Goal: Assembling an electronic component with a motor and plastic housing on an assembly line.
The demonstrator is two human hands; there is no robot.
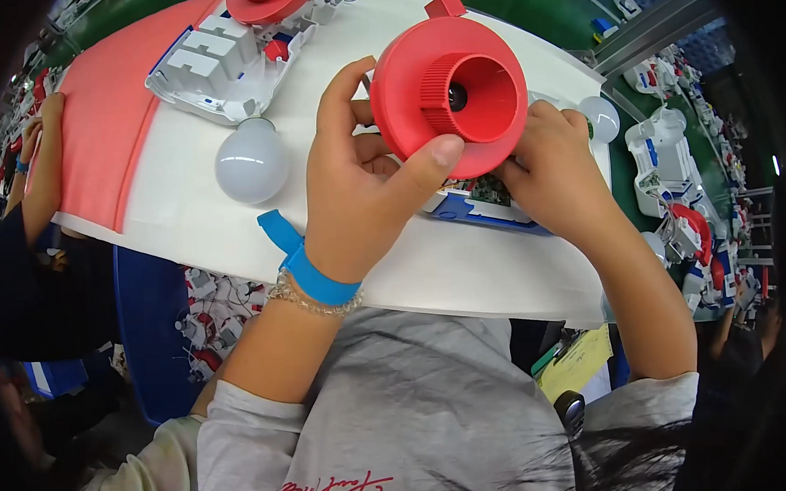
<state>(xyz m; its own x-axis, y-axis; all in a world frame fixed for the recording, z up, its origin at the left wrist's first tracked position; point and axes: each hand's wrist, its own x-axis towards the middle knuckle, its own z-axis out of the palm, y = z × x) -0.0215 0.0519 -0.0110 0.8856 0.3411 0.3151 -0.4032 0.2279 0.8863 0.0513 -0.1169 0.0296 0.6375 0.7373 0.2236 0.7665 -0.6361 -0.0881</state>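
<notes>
My left hand (363,168) is closed on a red round plastic part (395,96) with a ribbed, hollow collar facing up; the thumb presses on its rim. To its right, my right hand (556,164) has its fingers curled beside and under the red part, and its fingertips are hidden. Below both lies a white and blue plastic housing (479,211) with a green circuit board (491,189) showing, mostly covered by the red part and the hands. A white bulb (252,160) rests on the table left of my left hand.
An opened white housing (214,65) with another red round part (270,3) lies at the back left, by a red mat (107,126). Another bulb (600,118) sits right. More housings (665,159) stand beyond the right edge. A blue bin (151,335) holds parts; another person's arm (43,164) is far left.
</notes>
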